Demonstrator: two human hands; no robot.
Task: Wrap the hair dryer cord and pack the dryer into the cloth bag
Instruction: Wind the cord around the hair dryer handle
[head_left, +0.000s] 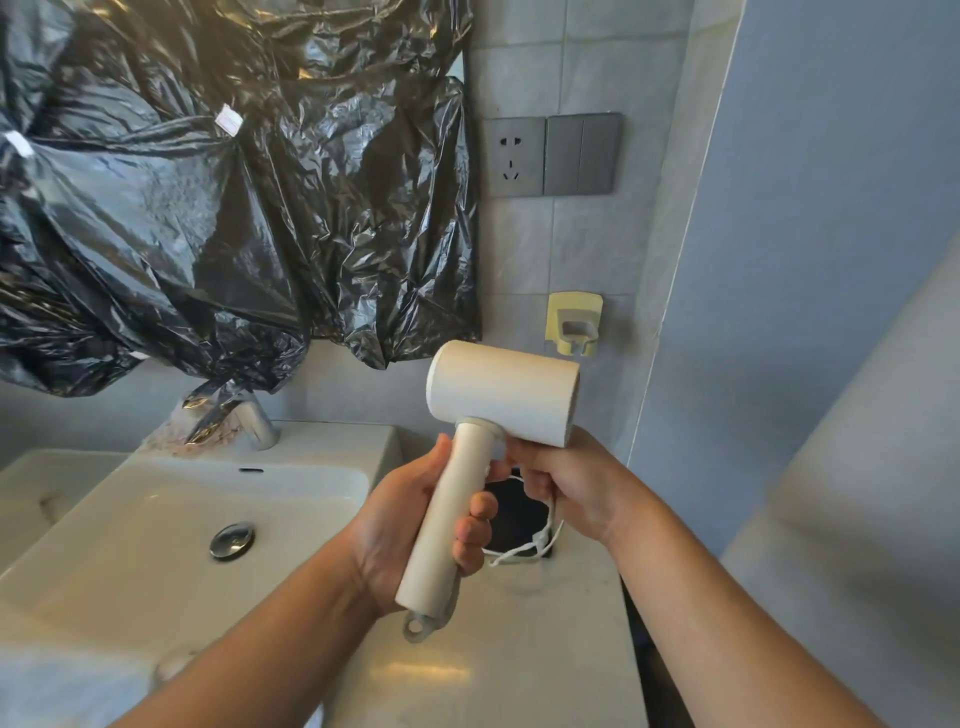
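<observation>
While the person's left hand (410, 525) is wrapped tight around the handle of the white hair dryer (498, 400), the right hand (566, 483) sits just under the round barrel, near where the handle joins it. The right hand's fingers are curled in, and they seem to pinch something small there, but what it is cannot be told. The dryer is held up in the air, above the white table (519, 649) next to the sink (156, 519). Its handle points down and toward the person, and its barrel lies sideways.

A small hanging loop (418, 626) sticks out from the bottom of the handle. No long cord can be seen hanging from the dryer. A thin white string (524, 548) lies on the table beside a dark round thing (514, 514). This may be the cloth bag with its drawstring, but that is only a guess.

It looks like the job is at an early or middle step, since the dryer is not in any bag yet. Next, the person likely needs to find the cord, wind it neatly, then open the bag wide with one hand and slide the dryer in with the other
</observation>
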